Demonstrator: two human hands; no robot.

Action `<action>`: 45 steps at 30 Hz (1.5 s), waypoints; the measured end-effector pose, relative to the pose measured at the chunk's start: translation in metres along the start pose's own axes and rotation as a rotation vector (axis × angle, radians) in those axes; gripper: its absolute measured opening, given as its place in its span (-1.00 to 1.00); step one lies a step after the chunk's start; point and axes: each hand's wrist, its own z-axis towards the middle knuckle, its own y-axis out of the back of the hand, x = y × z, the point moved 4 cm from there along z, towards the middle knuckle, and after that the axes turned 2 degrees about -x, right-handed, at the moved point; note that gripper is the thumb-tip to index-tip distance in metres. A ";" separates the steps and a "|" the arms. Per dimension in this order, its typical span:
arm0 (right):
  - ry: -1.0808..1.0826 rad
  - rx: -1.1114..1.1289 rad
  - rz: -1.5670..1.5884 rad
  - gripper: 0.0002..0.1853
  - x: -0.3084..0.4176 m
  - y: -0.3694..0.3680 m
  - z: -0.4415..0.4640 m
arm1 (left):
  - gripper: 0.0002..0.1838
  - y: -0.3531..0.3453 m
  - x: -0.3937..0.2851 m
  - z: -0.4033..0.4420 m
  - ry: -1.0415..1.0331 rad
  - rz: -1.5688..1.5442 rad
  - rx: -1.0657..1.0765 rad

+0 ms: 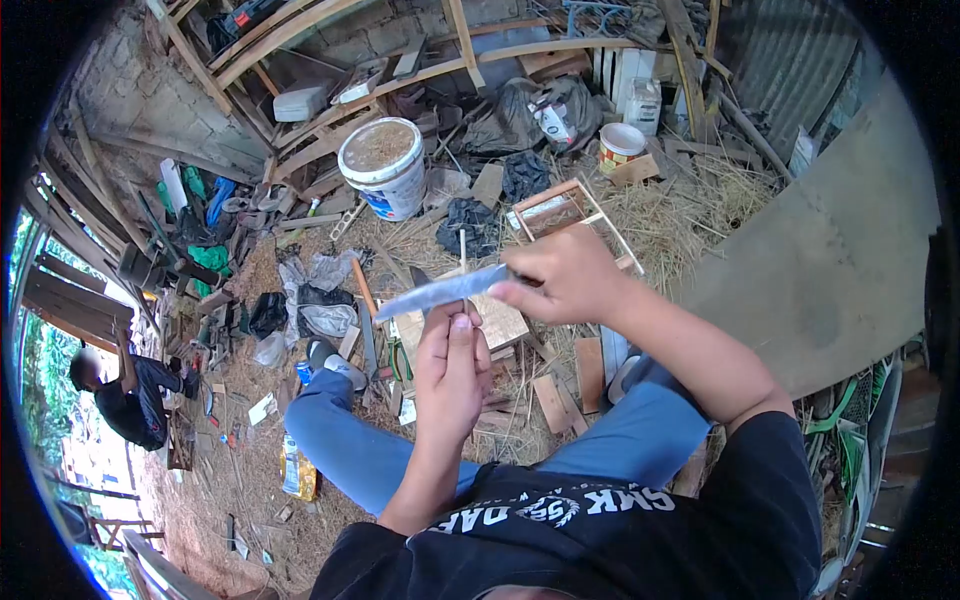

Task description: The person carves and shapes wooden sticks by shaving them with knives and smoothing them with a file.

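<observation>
My right hand [572, 274] is closed around the handle of a knife [440, 291], whose wide grey blade points left. Below the blade, my left hand [450, 368] is closed in an upright pinch on a thin pale stick [463, 250], which rises past the blade. The blade crosses the stick just above my left fingertips; whether it touches the stick I cannot tell. Beneath both hands lies a light wooden block [508, 326], partly hidden by them. The knife's handle is mostly covered by my right fingers.
A wooden frame [630, 247] lies on straw beyond my right hand. A large white bucket [382, 165] and a smaller tub [621, 145] stand farther back. A grey sheet [815, 250] slopes at right. Another person [135, 395] sits at far left.
</observation>
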 end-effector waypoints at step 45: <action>-0.315 -0.140 -0.133 -0.49 -0.053 0.003 0.012 | -0.76 0.002 0.002 -0.004 0.034 0.035 -0.092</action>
